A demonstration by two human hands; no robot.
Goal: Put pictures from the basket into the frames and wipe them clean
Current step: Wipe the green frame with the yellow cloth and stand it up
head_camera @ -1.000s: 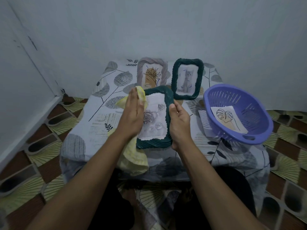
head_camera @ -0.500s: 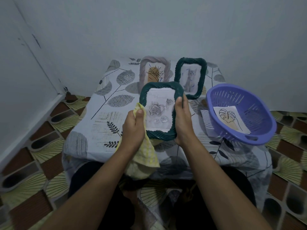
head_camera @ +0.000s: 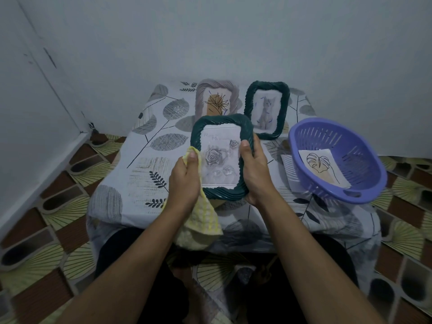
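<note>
Dark green rectangular frame with twisted rope-pattern rim (head_camera: 221, 119): holds a grey rose picture (head_camera: 218, 160) and is held tilted toward the viewer over the near middle of the leaf-print tablecloth (head_camera: 149, 164).

Right hand (head_camera: 253, 174): fingers curled round the frame's right edge, thumb on the front rim.

Left hand (head_camera: 185, 178): fingers closed around a pale yellow waffle-weave cloth (head_camera: 201, 220), pressed to the frame's left edge.

Behind: grey-mauve frame with a plant drawing (head_camera: 217, 101), and beside it a second green rope-rim frame with a cat picture (head_camera: 266, 108).

Right: slotted purple plastic basket (head_camera: 346, 141), containing a leaf line-drawing picture (head_camera: 322, 164).
</note>
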